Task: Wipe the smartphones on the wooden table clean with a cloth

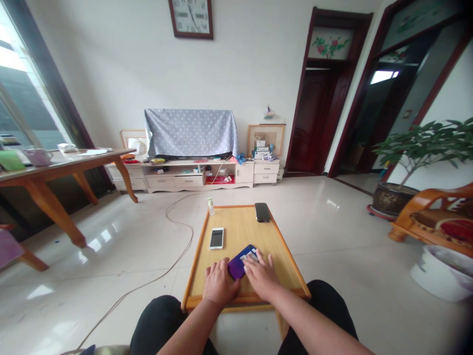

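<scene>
A blue-purple smartphone [236,268] lies slanted, back side up, on a small wooden tray table [236,217]. My left hand [219,283] grips its lower left end, thumb along the near edge. Under the fingers of my right hand [261,273], a small whitish wipe [250,257] is pressed flat against the phone's back. Beyond my left hand rests a white smartphone [217,238] with a dark screen. A black smartphone [262,212] lies at the far right corner, and a small clear pump bottle [210,206] stands upright at the far left corner.
My knees flank the tray table. A cable [177,264] winds over the tiled floor on the left. A wooden table [74,165] stands at left, a low cabinet [192,181] along the wall. On the right are a potted plant [397,197], a wooden chair [436,207] and a white bucket [439,273].
</scene>
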The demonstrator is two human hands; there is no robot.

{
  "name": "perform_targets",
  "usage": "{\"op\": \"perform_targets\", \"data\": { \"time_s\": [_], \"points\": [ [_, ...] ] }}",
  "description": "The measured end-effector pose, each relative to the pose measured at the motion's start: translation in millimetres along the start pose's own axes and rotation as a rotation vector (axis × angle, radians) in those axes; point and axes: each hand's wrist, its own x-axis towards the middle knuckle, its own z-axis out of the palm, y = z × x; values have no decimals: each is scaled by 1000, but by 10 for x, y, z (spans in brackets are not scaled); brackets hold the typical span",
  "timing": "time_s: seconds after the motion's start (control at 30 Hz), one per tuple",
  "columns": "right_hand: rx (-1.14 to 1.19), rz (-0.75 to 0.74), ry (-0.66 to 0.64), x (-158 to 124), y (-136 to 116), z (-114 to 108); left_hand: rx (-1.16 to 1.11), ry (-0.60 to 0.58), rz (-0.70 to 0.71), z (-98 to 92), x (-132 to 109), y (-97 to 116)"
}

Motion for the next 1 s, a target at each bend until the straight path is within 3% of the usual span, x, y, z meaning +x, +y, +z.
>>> {"op": "perform_targets", "data": {
  "time_s": [0.1,0.27,0.33,0.53,0.77,1.0],
  "points": [
    [-26,179,49,129,44,-35,-19,23,6,73,8,-34],
    [46,-188,-81,122,-257,179,-41,32,11,137,21,-79],
    [57,-224,-84,173,-288,201,-39,37,7,115,21,-68],
    [2,144,61,509,150,56,21,-23,27,-39,22,28],
    [91,82,177,311,334,230,53,-10,92,-99,-2,84],
    [261,273,330,391,545,162,78,24,138,-96,-46,97]
  ]
}}
